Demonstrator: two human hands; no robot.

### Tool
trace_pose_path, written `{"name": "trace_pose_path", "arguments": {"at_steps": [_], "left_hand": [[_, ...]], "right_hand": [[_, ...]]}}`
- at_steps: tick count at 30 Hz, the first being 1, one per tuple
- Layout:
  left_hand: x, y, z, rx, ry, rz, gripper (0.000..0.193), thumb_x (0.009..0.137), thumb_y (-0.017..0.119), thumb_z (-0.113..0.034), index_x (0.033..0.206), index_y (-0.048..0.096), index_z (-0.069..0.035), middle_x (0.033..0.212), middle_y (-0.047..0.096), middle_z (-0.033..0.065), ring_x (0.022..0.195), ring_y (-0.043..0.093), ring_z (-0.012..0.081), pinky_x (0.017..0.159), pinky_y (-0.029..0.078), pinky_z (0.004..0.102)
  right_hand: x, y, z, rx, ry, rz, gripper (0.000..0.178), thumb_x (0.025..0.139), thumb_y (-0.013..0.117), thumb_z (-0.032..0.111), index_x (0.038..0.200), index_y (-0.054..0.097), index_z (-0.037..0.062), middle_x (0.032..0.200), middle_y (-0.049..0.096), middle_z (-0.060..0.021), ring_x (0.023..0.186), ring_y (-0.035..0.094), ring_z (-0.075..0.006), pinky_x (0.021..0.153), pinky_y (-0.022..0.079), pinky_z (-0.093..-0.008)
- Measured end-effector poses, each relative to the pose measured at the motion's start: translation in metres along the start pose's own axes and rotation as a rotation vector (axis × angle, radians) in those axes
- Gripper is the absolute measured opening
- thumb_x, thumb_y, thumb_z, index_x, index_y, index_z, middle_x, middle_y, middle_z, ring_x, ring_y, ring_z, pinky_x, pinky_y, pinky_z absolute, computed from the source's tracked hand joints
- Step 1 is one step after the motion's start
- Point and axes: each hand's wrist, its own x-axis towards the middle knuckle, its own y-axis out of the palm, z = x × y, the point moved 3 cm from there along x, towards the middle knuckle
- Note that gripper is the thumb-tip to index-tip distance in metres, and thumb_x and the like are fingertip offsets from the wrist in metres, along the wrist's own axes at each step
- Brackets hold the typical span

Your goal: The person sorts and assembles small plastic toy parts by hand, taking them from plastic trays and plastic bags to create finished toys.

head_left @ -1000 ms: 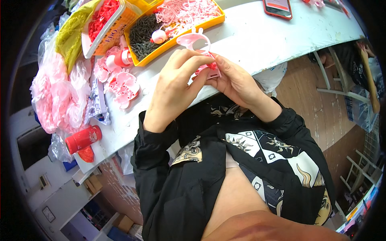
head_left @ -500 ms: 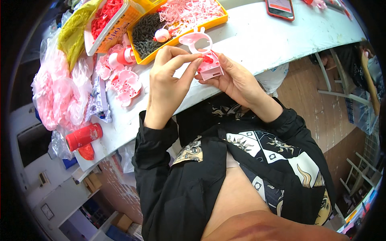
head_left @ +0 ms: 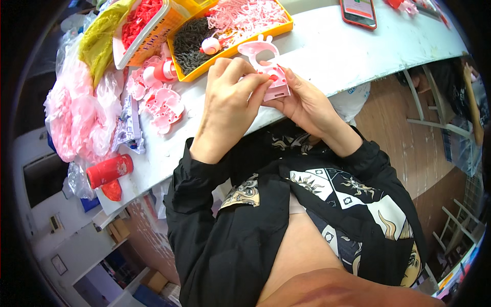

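My right hand (head_left: pixel 309 108) holds a small pink plastic box (head_left: pixel 277 92) by its side, thumb on the near wall and fingers underneath. A pink oval frame with two ear-like knobs (head_left: pixel 276 48) stands up from the box's far edge. Red plastic parts (head_left: pixel 276 78) sit in the top of the box. Above them my left hand (head_left: pixel 225 112) is closed, thumb and forefinger pinched at a small red piece mostly hidden by the fingertips. Both hands are over the front edge of the white table (head_left: pixel 327 53).
A yellow tray (head_left: pixel 232 50) holds black and pink small parts and a round pink piece (head_left: pixel 210 46). Left of it are a tub of red parts (head_left: pixel 144 43), pink shells (head_left: pixel 164 106), purple parts (head_left: pixel 129 128), bagged pink parts (head_left: pixel 79 115) and a red can (head_left: pixel 110 171). A phone (head_left: pixel 358 12) lies far right.
Both hands and the pink box have shifted slightly right in view. My left hand has turned, its fingertips now lower over the red parts in the box.
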Motion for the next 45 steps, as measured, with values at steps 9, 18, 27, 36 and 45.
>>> {"name": "trace_pose_path", "arguments": {"at_steps": [9,18,27,36,45], "left_hand": [[0.012,-0.035,0.086,-0.034,-0.406,-0.127,0.027,0.079,0.076,-0.019,0.101,0.069,-0.005,0.09,0.067,0.0091,0.079,0.062,0.0181,0.072,0.05,0.0305],[0.008,-0.007,0.105,0.152,-0.542,0.048,0.039,0.08,0.076,-0.029,0.11,0.067,-0.005,0.088,0.067,0.008,0.08,0.064,0.0142,0.071,0.051,0.0265],[0.005,-0.049,0.031,-0.484,-0.23,-0.108,0.041,0.078,0.073,0.002,0.117,0.064,-0.003,0.107,0.059,0.0092,0.097,0.063,0.0176,0.087,0.054,0.0291],[0.01,-0.05,0.014,-0.094,-0.059,0.15,0.036,0.074,0.076,0.0,0.108,0.065,-0.002,0.108,0.064,0.0105,0.1,0.064,0.0215,0.087,0.051,0.0309],[0.021,-0.036,0.024,-0.096,0.118,0.276,0.039,0.073,0.077,-0.007,0.111,0.066,-0.005,0.109,0.065,0.0101,0.101,0.063,0.0232,0.087,0.049,0.0331]], "right_hand": [[-0.003,-0.002,0.0,0.008,-0.001,-0.045,0.047,0.104,0.033,0.032,0.134,0.039,-0.0038,0.122,0.056,-0.0202,0.107,0.061,-0.0288,0.096,0.049,-0.0374],[-0.004,-0.003,-0.002,-0.045,-0.009,-0.036,0.049,0.105,0.029,0.031,0.14,0.032,-0.0028,0.128,0.051,-0.0242,0.113,0.057,-0.0276,0.098,0.046,-0.0373],[-0.011,-0.005,-0.007,-0.109,0.026,0.039,0.049,0.105,0.028,0.03,0.143,0.029,-0.0011,0.129,0.051,-0.0217,0.113,0.057,-0.0278,0.095,0.046,-0.0357],[-0.009,-0.006,-0.013,-0.144,0.032,0.114,0.05,0.105,0.03,0.03,0.143,0.029,-0.0023,0.126,0.052,-0.0189,0.113,0.056,-0.0286,0.095,0.045,-0.0369],[-0.01,-0.007,-0.012,-0.162,0.043,0.149,0.049,0.105,0.029,0.03,0.141,0.032,-0.0028,0.126,0.052,-0.0177,0.112,0.056,-0.0269,0.095,0.043,-0.0369]]}}
